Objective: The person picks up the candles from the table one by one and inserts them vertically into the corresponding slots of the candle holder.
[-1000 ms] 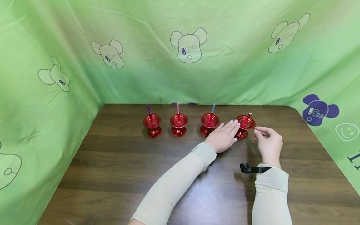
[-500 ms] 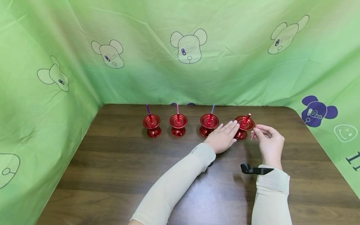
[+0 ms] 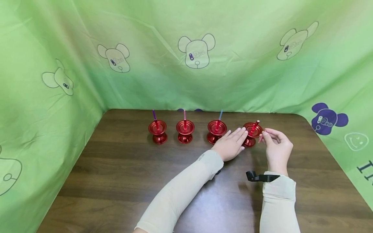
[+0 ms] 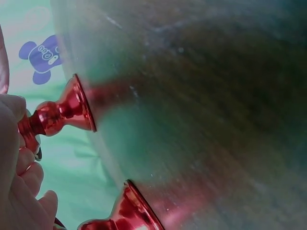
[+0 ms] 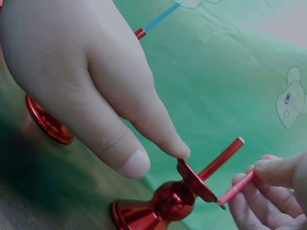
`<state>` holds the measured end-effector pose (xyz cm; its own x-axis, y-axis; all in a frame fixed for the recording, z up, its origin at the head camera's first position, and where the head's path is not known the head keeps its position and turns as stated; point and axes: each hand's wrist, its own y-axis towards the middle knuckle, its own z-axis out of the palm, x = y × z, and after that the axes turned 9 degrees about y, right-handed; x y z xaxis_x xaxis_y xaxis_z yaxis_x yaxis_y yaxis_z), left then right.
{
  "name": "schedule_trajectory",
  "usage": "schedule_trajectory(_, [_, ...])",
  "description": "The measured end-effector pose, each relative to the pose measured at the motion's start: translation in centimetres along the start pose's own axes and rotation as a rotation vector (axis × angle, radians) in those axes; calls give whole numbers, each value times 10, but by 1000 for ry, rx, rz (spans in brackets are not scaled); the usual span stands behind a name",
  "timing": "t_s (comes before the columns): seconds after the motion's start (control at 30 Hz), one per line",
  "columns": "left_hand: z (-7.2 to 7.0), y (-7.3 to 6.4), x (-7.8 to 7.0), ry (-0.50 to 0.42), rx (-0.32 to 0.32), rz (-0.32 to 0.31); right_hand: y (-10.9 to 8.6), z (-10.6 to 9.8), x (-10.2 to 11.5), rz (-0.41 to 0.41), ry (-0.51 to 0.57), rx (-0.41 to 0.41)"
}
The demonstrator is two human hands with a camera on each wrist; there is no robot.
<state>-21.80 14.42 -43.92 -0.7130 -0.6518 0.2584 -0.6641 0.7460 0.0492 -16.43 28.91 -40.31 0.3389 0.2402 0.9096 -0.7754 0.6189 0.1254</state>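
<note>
At the right end of a row stands a red metallic candle holder [image 3: 250, 141], with a red tube [image 5: 221, 159] rising from its dish. My left hand [image 3: 230, 145] reaches across with nearly straight fingers; in the right wrist view one fingertip touches the dish rim. To the right of this holder, my right hand [image 3: 278, 150] pinches a short pinkish-red candle [image 5: 237, 188] between thumb and fingers. The candle slants, its lower end at or close to the rim. In the left wrist view, the left fingers partly hide the upper part of a holder [image 4: 57, 115].
Three similar red holders stand to the left, bearing a purple candle [image 3: 154, 115], a pink candle [image 3: 185, 115] and a blue candle [image 3: 220, 115]. The brown wooden table [image 3: 122, 181] is enclosed by green printed cloth [image 3: 151, 81].
The candle in my right hand has turned from nearly upright to slanted and sits closer to the dish. My left hand keeps its place. The head view has shifted slightly.
</note>
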Motion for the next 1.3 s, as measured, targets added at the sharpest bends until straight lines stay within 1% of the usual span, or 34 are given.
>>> schedule_trajectory(0.13, [0,0,-1,5,-1,2,-1,3,-2,-75,31,8])
schedule_trajectory(0.2, [0,0,-1,8,-1,1,1,4,-4,-119,35,15])
schedule_trajectory(0.3, [0,0,0,15,5,-1,6,6,-4,-162,44,23])
schedule_trajectory(0.53, [-2,-1,1,22,15,-6,17,13,2,-219,98,27])
schedule_trajectory(0.87, [-2,0,0,12,10,3,25,23,14,-311,138,82])
schedule_trajectory(1.03, [-1,2,-1,-2,8,-4,30,29,16,-324,156,100])
schedule_trajectory(1.3, [-1,1,-1,3,20,-5,36,29,11,-280,150,115])
